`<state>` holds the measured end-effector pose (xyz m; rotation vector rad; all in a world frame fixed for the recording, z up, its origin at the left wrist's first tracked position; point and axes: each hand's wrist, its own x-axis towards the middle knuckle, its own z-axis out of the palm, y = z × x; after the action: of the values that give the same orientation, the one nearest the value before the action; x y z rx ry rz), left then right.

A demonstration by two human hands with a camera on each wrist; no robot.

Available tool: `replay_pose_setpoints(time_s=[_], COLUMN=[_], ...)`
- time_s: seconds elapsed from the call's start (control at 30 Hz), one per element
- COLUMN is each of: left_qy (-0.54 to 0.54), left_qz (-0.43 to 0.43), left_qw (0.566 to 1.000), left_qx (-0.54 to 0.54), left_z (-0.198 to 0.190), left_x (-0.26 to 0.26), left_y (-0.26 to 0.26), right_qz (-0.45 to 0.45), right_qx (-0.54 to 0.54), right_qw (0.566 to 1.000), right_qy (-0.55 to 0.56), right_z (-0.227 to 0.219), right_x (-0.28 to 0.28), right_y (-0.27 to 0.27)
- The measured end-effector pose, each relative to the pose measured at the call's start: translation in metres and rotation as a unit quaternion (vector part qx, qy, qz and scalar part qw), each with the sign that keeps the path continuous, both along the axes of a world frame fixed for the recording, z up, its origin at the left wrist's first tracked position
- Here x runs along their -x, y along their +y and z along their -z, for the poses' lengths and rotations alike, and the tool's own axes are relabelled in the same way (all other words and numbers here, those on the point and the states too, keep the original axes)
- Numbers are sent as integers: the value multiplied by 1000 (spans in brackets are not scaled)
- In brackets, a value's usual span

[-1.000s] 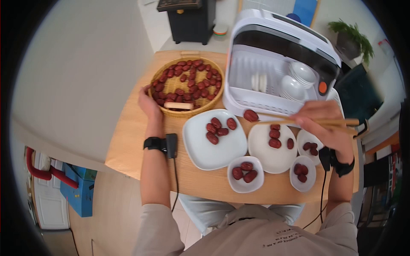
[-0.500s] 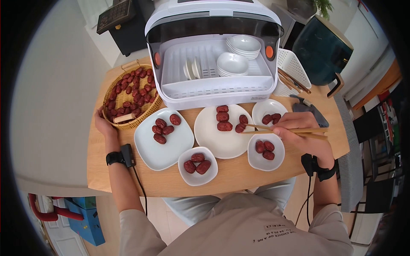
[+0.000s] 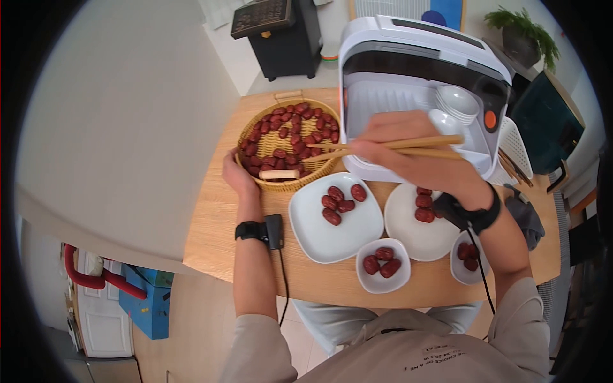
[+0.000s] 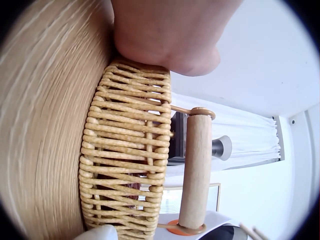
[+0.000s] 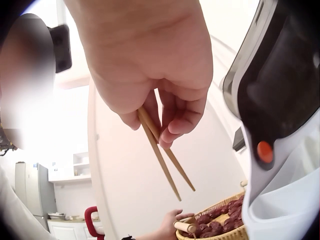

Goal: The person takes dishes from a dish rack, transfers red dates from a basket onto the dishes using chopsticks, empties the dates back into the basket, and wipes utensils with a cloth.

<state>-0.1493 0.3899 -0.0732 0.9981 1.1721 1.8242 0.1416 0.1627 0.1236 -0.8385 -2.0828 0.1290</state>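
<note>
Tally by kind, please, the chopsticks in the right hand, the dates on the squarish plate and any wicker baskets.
Held chopsticks: 2
Dates on the squarish plate: 5
Wicker basket: 1
Total: 8

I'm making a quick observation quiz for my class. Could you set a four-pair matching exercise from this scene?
1. Chopsticks
2. Basket
3. Square plate
4. Plant

A. Bears five dates
B. Green, at the upper right of the head view
C. Held in the right grip
D. Touching the left grip

Pairs: 1-C, 2-D, 3-A, 4-B
</note>
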Motion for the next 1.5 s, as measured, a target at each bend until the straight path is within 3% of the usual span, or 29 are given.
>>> replay_pose_setpoints(time_s=[0.03,0.1,0.13,0.17,0.27,0.33,0.57,0.8,0.93,1.0,1.03,1.1,1.13,1.23,1.27,1.33,1.5], left_qy=[-29,-37,-37,-30,-44,-64,-63,20,0,46,91,32,-19,-74,-81,-92,-58], left_qz=[9,-9,-12,-8,0,4,2,-29,3,-17,-42,-13,31,95,101,116,111], left_qw=[999,999,999,999,999,998,998,999,1000,999,995,999,999,991,990,988,991], left_qx=[11,17,18,13,15,12,13,-4,23,14,6,-2,25,55,51,47,49], left_z=[-2,-16,-17,-17,-19,-20,-19,-16,-21,-16,-11,7,-5,-38,-35,-17,-20], left_x=[0,-8,-8,-8,-8,-9,-11,-9,-9,-7,-6,2,-6,-17,-16,3,0], left_y=[0,-13,-14,-15,-17,-16,-17,-16,-20,-17,-13,5,-7,-33,-30,-6,-14], right_qz=[-46,-43,4,53,105,212,206,116,62,61,75,141,174,311,328,439,488], right_qx=[-73,-144,11,167,109,86,81,98,-18,-57,-82,-37,-16,55,64,104,160], right_qw=[996,982,1000,981,983,972,975,988,996,996,994,989,984,949,943,890,851], right_qy=[-18,-115,-14,85,101,59,17,11,55,25,0,-19,-33,0,-5,67,111], right_z=[9,9,14,19,32,49,80,66,27,-5,-16,-30,-31,-16,-8,15,50], right_x=[15,46,66,85,114,126,149,129,81,45,24,-17,-37,-88,-101,-124,-136], right_y=[25,63,79,94,154,189,222,203,128,58,26,-48,-82,-171,-197,-240,-296])
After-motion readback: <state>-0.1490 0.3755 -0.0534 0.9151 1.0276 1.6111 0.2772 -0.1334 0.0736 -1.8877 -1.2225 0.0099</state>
